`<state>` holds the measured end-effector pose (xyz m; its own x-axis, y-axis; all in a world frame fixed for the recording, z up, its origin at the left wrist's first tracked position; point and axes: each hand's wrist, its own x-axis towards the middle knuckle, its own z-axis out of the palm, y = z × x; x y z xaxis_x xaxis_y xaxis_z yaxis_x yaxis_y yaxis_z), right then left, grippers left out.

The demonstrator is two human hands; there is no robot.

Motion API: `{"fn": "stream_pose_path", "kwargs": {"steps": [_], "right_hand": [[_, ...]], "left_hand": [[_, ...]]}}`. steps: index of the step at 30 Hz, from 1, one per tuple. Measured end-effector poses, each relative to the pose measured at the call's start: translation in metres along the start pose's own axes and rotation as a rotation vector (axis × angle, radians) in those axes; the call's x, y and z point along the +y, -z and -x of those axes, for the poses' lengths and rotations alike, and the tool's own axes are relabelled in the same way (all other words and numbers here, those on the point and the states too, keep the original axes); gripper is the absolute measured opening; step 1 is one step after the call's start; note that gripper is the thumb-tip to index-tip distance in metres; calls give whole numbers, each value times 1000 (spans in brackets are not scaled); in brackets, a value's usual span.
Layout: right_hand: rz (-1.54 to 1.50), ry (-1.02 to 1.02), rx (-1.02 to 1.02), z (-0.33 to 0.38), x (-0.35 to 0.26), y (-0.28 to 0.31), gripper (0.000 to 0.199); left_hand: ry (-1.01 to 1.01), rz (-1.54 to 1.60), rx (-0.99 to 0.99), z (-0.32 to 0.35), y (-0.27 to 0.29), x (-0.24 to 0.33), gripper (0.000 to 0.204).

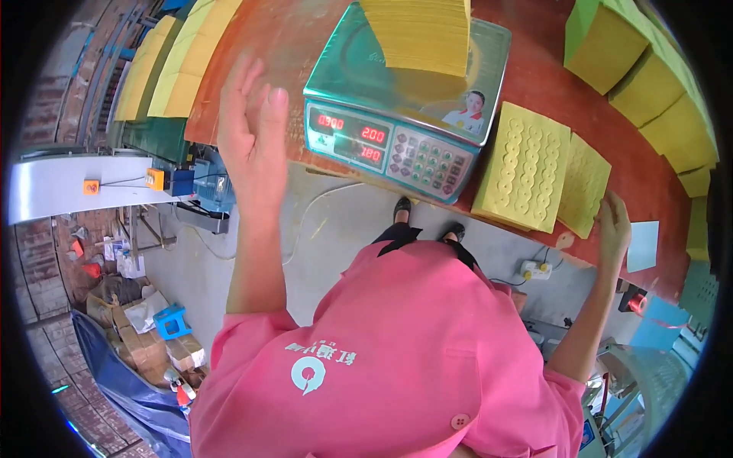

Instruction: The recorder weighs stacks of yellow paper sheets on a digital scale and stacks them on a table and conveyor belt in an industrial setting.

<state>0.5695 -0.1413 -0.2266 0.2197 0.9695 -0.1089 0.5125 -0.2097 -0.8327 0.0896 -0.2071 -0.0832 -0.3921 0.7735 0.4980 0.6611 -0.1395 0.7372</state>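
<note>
On the red table stands a teal electronic scale with a lit red display and a keypad. A thick stack of yellow paper rests on its metal plate. Left of the scale my left hand is raised, empty, with thumb and fingers apart. Right of the scale lies a tall stack of yellow paper embossed with rows of round marks. Against it is a thinner yellow paper bundle. My right hand has its bent fingers at the right edge of that bundle; its fingertips are partly hidden.
More yellow paper blocks line the red table's right side. Others stand at far left. A pale blue card lies beside my right hand. Behind my left arm are a white machine, a blue stool and cardboard boxes.
</note>
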Motion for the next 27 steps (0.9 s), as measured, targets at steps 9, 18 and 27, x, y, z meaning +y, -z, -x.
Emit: {"fn": "stream_pose_path", "kwargs": {"steps": [9, 18, 27], "right_hand": [[-167, 118, 32, 21, -86, -28, 32], [-830, 246, -215, -142, -228, -201, 48], [-523, 347, -196, -45, -224, -232, 47]], "left_hand": [[67, 358, -124, -92, -12, -19, 57], [588, 839, -879, -227, -93, -1, 65], [688, 617, -1033, -204, -46, -10, 59]]}}
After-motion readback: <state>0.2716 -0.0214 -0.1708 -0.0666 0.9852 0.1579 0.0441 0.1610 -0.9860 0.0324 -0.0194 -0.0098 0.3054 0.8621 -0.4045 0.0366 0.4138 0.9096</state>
